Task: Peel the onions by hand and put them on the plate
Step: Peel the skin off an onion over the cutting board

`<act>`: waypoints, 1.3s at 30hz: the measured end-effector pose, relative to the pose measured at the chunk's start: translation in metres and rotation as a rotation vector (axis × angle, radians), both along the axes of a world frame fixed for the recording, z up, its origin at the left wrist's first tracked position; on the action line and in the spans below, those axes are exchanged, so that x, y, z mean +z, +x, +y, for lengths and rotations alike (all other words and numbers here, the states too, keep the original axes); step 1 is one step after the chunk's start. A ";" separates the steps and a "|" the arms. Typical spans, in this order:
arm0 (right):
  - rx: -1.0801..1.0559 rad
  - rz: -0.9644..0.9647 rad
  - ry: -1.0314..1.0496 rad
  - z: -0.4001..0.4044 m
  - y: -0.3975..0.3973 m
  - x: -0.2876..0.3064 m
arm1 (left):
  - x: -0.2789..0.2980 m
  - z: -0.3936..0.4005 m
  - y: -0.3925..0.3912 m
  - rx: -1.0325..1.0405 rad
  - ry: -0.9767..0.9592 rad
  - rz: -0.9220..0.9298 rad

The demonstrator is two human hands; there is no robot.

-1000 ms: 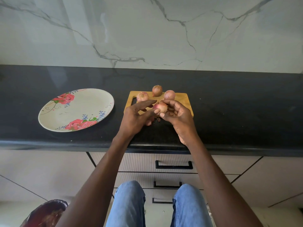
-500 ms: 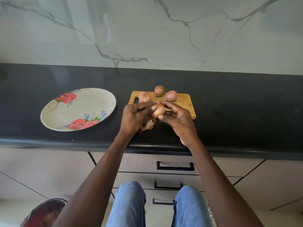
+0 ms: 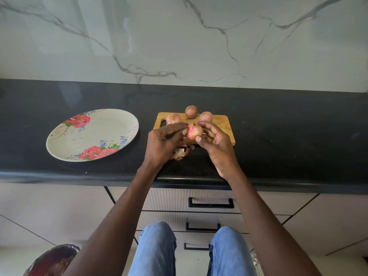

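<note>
head view: the right hand (image 3: 214, 144) cradles the onion (image 3: 194, 131) in curled fingertips over the near edge of the cutting board (image 3: 224, 126); the left hand (image 3: 164, 142) pinches at its side from 9 o'clock. the plate (image 3: 65, 140) lies well apart at 9 o'clock, nearer the left hand.

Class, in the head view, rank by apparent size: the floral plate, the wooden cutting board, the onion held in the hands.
1. Floral plate
2. Wooden cutting board, partly hidden by the hands
3. Held onion
</note>
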State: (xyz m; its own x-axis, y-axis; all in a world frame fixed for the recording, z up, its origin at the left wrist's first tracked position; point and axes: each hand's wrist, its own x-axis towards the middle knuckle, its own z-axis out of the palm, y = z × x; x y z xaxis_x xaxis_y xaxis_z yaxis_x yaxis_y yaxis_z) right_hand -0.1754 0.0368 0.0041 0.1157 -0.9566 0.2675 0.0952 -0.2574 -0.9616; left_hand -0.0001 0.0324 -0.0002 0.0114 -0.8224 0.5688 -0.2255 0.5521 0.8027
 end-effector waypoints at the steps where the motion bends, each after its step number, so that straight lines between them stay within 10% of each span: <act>1: 0.000 -0.001 -0.002 0.000 0.000 0.000 | 0.000 0.000 0.000 0.009 -0.022 -0.019; 39: -0.057 0.043 0.022 0.002 0.001 0.001 | 0.001 0.000 -0.003 0.068 -0.183 -0.229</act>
